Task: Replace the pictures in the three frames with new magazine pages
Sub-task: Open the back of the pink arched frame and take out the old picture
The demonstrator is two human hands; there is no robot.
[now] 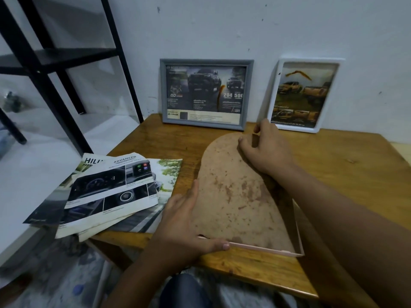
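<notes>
A pink frame (266, 250) lies face down on the wooden table (344, 185), its stained brown backing board (235, 196) facing up. My left hand (184, 221) holds the frame's near left side, fingers flat along the board's edge and thumb across the near rim. My right hand (264, 147) rests on the board's far end, its fingers curled at a small tab there. A grey frame (205, 94) and a white frame (303, 95), both showing truck pictures, lean against the wall. Loose magazine pages (111, 192) lie at the table's left edge.
A black metal shelf (55, 58) stands at the left over a white surface. The white wall (222, 25) is right behind the two upright frames. The magazine pages overhang the table's left corner.
</notes>
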